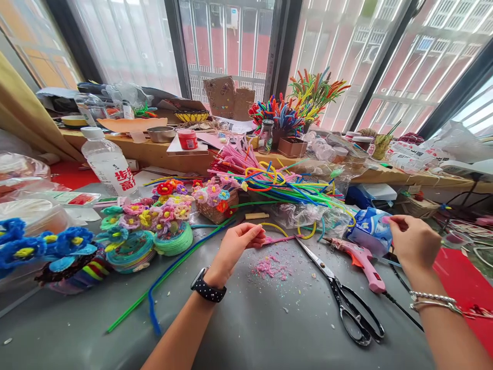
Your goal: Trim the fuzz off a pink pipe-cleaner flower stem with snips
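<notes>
My left hand (241,244), with a dark watch strap on its wrist, is pinched over the table on the end of a thin pink pipe cleaner (280,239). That stem points right, towards the scissors' tips. Over the right side, my right hand (418,244) pinches a small pink fuzzy bit (385,219) between thumb and forefinger. Between the hands lie black-handled scissors (329,275), slightly parted at the tips. A pile of pink fluff clippings (269,267) is strewn below the stem. Beside my right hand rests a pink glue gun (362,259).
Pipe-cleaner flower pots (173,239) and a water bottle (110,167) stand at the left. A heap of coloured pipe cleaners (285,180) fills the back. Behind my right hand's fingertips sits a blue packet (370,231). The cluttered window ledge (154,149) runs along the back.
</notes>
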